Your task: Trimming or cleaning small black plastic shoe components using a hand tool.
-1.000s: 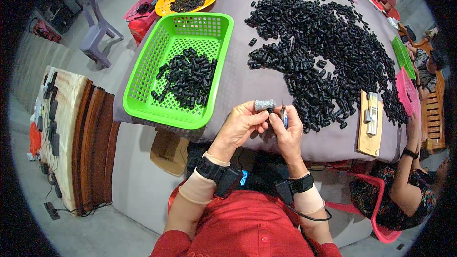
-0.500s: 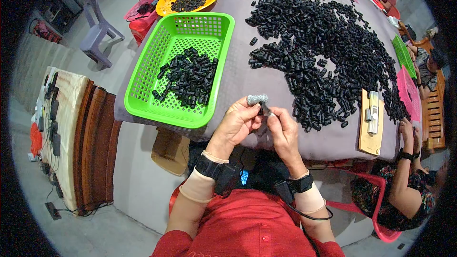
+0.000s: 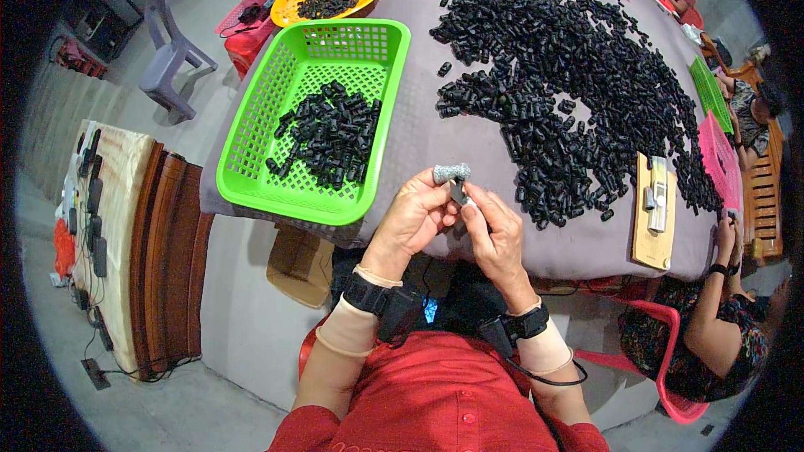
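Both hands meet over the near edge of the cloth-covered table. My left hand (image 3: 412, 219) is closed in a pinch, with a grey knitted finger sleeve (image 3: 450, 173) on its index finger. What it pinches is mostly hidden by the fingers. My right hand (image 3: 501, 238) is closed on a small grey blade-like tool (image 3: 460, 193), whose tip lies at the left fingertips. To the left of the hands stands a green perforated basket (image 3: 228, 169) holding many small black cylindrical parts (image 3: 331, 134). A large spread of similar black parts (image 3: 578, 92) covers the table to the right.
At the far left of the table sits a yellow tray (image 3: 289, 8) with small dark pieces. A wooden board (image 3: 652, 243) bearing a caliper-like tool lies at right. Co-workers sit along the right side, one at a pink basket (image 3: 718, 159). A grey chair (image 3: 167, 59) stands left.
My right fingers have shifted slightly and straightened around the grey tool, whose flat face now shows more. The left hand is almost still. At right, a co-worker's hands have moved a little.
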`<state>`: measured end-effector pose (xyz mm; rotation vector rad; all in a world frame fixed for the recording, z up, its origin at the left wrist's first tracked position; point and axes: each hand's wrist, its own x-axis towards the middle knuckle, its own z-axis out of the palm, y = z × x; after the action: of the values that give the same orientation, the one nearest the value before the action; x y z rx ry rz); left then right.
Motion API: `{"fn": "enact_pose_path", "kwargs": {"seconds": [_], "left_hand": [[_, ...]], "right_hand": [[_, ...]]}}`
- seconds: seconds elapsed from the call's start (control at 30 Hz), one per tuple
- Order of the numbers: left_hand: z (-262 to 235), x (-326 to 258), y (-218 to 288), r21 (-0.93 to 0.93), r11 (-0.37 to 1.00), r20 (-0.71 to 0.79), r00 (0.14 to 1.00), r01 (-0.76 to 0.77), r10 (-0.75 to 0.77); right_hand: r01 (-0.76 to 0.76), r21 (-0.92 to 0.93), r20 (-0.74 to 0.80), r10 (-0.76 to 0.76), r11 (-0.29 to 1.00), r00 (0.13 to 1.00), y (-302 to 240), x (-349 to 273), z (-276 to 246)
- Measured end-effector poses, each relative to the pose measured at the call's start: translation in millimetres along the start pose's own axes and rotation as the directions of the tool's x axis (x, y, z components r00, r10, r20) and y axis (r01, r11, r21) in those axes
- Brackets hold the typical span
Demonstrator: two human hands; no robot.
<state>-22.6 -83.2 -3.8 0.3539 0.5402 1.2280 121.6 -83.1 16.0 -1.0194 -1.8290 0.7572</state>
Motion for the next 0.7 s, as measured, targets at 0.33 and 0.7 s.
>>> {"fn": "enact_pose_path", "kwargs": {"seconds": [0.33,0.7], "left_hand": [[-3.8,0.5,-1.3,-0.008,1.0,-0.008,1.0,0.013,-0.013],[-1.2,-0.6,-1.1,-0.042,0.999,-0.029,1.0,0.006,-0.007]], "right_hand": [[-0.012,-0.029,-0.002,0.012,1.0,1.0,-0.5,-0.1,0.3],[-0.011,-0.035,-0.001,0.011,0.999,1.0,-2.6,1.4,0.4]]}}
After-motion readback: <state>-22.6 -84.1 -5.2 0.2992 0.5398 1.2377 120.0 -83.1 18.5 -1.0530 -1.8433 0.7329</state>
